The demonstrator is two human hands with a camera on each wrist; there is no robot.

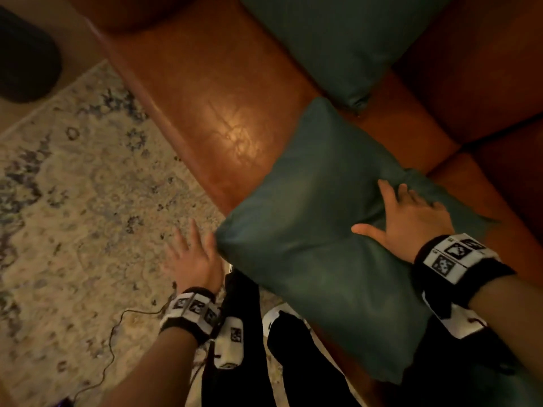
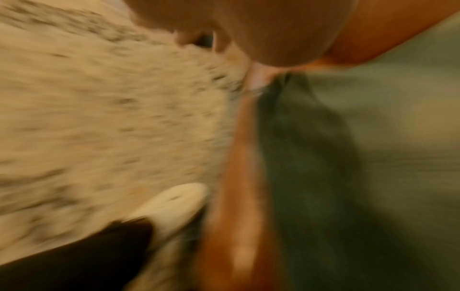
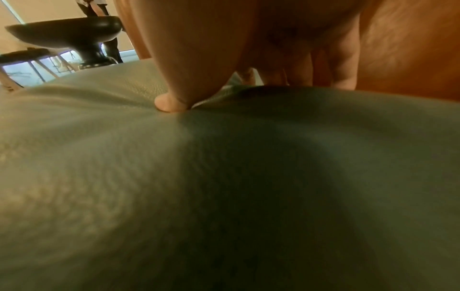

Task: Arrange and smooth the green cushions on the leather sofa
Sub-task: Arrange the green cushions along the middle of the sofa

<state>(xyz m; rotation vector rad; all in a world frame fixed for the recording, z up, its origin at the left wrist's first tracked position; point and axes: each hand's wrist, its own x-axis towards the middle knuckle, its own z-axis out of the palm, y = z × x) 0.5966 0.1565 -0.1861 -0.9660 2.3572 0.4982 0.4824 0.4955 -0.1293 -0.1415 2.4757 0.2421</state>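
Head view shows my right hand (image 1: 411, 221) flat, fingers spread, sinking into the soft, light green leather-look cushion (image 1: 308, 224) overhanging the brown leather sofa's (image 1: 205, 92) near edge, while my left hand (image 1: 192, 257), open, seems to touch its left corner, best gripped there.

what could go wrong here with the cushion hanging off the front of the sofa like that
The near cushion overhangs the front edge of the sofa, so it may tip onto the rug. Only the right hand presses flat on it, off to one side; the left hand merely touches its corner, so a push could swing it round. Pressing there may also deepen the creases by the fingers.
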